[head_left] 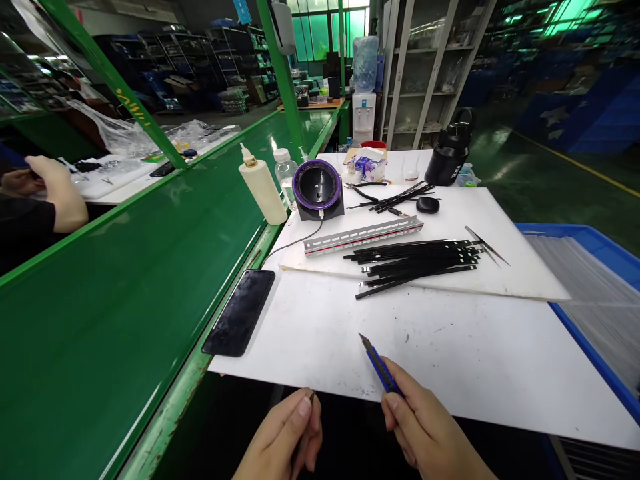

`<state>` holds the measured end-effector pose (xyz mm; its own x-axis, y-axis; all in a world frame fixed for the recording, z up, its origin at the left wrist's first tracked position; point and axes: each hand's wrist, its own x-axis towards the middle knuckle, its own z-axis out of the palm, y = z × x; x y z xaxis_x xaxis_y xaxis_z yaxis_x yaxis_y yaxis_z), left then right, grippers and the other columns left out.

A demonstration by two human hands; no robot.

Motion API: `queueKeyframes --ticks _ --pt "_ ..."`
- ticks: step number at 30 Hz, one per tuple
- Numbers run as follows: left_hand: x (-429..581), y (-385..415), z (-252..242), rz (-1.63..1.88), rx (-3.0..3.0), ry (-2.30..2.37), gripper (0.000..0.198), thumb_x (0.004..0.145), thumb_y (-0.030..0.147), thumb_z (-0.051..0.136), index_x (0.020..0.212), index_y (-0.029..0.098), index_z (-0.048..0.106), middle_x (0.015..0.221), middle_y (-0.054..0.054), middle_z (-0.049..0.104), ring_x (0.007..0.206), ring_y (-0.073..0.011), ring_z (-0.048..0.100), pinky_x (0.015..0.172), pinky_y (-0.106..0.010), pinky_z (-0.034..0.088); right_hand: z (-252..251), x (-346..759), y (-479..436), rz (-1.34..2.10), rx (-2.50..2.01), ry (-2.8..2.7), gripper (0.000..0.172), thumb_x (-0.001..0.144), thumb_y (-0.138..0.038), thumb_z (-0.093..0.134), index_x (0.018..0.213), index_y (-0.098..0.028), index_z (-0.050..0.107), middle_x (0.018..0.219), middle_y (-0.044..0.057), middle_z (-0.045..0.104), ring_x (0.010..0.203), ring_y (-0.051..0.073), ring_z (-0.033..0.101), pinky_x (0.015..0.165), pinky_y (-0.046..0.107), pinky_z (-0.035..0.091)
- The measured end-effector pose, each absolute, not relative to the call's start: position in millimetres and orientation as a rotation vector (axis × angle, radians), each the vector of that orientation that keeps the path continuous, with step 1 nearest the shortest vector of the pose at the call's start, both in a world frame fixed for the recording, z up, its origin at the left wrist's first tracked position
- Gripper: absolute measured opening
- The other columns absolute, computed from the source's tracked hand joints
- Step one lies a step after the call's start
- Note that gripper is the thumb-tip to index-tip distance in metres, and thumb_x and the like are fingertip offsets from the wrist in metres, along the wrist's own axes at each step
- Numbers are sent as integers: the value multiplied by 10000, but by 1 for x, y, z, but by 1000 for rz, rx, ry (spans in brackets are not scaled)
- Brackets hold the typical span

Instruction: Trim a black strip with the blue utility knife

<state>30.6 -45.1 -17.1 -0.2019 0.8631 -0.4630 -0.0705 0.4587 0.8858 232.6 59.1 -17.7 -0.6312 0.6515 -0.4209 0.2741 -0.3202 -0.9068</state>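
Note:
In my right hand (417,423) is a blue utility knife (381,368), its blade pointing up and away over the near edge of the white table (310,333). My left hand (287,433) is closed in a pinch in front of that edge. A tiny dark tip shows between its thumb and finger, too small to name. Beyond both hands lies a bundle of thin black strips (415,263), several with shiny ends. Behind them rests a slotted silver metal rail (364,237) with a red line along it. Neither hand touches the strips or the rail.
Left of the hands lies a phone (239,313) beside a green conveyor (150,280). Farther back stand a squeeze bottle (264,193), a round purple-rimmed device (317,187), pliers (363,193), tweezers (487,245) and a black flask (450,153). A blue crate (565,231) borders the right side. A co-worker's arm (63,193) shows far left.

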Motion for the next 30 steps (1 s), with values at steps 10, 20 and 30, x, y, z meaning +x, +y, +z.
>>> queueKeyframes --ticks 10,20,30 --pt "33 -43 -38 1038 294 1248 440 919 603 540 748 199 504 479 65 365 396 -64 201 383 -206 135 -11 240 55 1878 -1123 -2072 549 1064 -416 289 1587 -251 303 842 4 654 549 127 573 564 285 473" --pt "32 -39 -48 1013 216 1268 427 871 596 625 765 199 508 475 85 343 397 -55 185 372 -184 139 -28 242 46 1377 -855 -2714 746 890 -50 337 1621 -154 233 1100 139 678 862 231 647 767 367 529" --pt "27 -33 -34 883 259 1345 446 873 616 611 771 197 495 525 77 355 447 -63 210 406 -189 129 -17 229 48 1337 -906 -2890 743 882 -66 380 1613 -125 257 1108 152 683 860 261 663 736 388 534"
